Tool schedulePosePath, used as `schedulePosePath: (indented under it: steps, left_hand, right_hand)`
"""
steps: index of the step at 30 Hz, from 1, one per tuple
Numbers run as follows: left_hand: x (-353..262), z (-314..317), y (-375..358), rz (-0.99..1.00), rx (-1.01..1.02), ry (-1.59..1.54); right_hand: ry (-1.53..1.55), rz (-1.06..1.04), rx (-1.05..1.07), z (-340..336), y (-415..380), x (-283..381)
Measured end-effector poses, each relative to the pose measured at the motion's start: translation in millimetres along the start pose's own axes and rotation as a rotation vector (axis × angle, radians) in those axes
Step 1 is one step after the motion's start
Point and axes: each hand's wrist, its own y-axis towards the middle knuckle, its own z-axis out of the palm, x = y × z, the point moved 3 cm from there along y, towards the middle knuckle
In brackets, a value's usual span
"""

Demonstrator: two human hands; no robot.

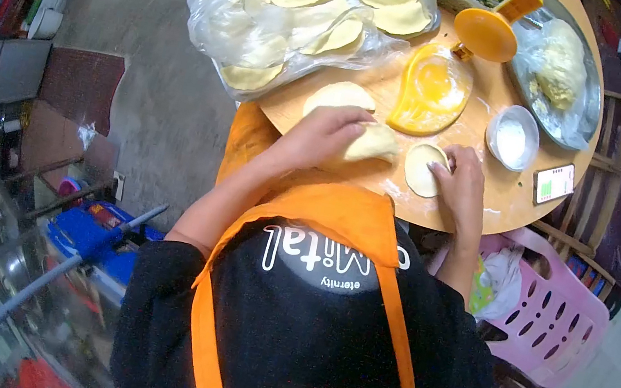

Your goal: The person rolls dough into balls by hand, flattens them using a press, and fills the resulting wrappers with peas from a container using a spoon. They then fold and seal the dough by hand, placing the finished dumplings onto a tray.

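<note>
My left hand (327, 132) is closed on a piece of pale dough (372, 143) near the table's front edge. A flat round of dough (336, 97) lies just beyond it. To the right, my right hand (460, 179) pinches the right edge of a small dough disc (421, 169), with the thumb over its top. Behind the hands sits an orange mould (435, 91) with flour on it, and its round orange press (485, 34) stands raised at the back.
A tray (223, 79) of folded dough pieces under plastic is at the back left. A white bowl of flour (512, 138), a phone (553, 184) and a metal tray (592, 102) with bagged dough are at the right. A pink chair (582, 325) stands beside the table.
</note>
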Motion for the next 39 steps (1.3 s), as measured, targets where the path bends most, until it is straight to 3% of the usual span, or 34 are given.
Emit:
schedulePosePath:
  steps: [2, 5, 6, 9, 10, 14, 17, 18, 20, 21, 23, 27, 28, 29, 31, 32, 33, 36, 39]
  left_hand:
    - [-13, 14, 8, -0.031, 0.125, 0.074]
    - [-9, 46, 20, 0.091, 0.22, 0.101]
    - [-8, 54, 23, 0.119, 0.241, 0.12]
    - [-9, 63, 27, 0.191, 0.244, 0.207]
    - [-12, 59, 28, 0.244, 0.175, 0.201]
    - [-25, 44, 34, 0.095, -0.196, -0.241]
    - [-17, 36, 43, -0.063, -0.072, -0.341]
    - [-14, 35, 46, -0.045, -0.06, -0.368]
    - [-14, 24, 41, 0.092, -0.153, 0.109]
    - [-21, 18, 40, 0.171, -0.207, 0.352]
    - [-33, 16, 36, 0.409, -0.317, 0.358]
    - [-40, 7, 36, 0.233, -0.313, 0.189]
    - [-40, 6, 36, 0.2, -0.323, 0.156]
    - [-37, 8, 36, 0.295, -0.327, 0.243]
    - [-31, 9, 38, 0.39, -0.337, 0.328]
    - [-44, 5, 34, 0.272, -0.293, 0.207]
    - [-36, 6, 38, 0.287, -0.333, 0.073]
    - [-23, 3, 41, 0.255, -0.304, 0.201]
    - [-31, 1, 38, 0.295, -0.301, 0.222]
  right_hand:
    - [-0.01, 0.039, 0.031, 1, 0, -12]
    - [0.148, -0.08, -0.23, -11, 0, -26]
    - [0.183, 0.009, -0.191, -15, 4, -34]
    - [0.582, 0.125, -0.233, -21, 8, -41]
    - [0.629, 0.048, -0.266, -25, 8, -36]
    - [1.129, -0.004, -0.225, -10, 12, -14]
    - [1.306, -0.034, -0.134, 11, 18, 19]
    - [1.247, -0.025, -0.133, 17, 18, 28]
    - [1.127, -0.022, -0.147, 25, 18, 42]
    - [0.813, -0.02, -0.23, 24, 18, 43]
    - [0.413, -0.247, -0.258, 9, 20, 59]
    - [0.46, -0.211, -0.303, 10, 21, 69]
    - [0.429, -0.344, -0.427, 15, 23, 72]
    - [0.397, -0.48, -0.558, 18, 25, 76]
    - [0.312, -0.39, -0.339, 20, 24, 70]
    - [0.355, -0.329, -0.343, 19, 23, 70]
    - [0.403, -0.263, -0.34, 20, 24, 70]
    - [0.496, -0.484, -0.567, 19, 27, 86]
    - [0.457, -0.432, -0.382, 23, 28, 81]
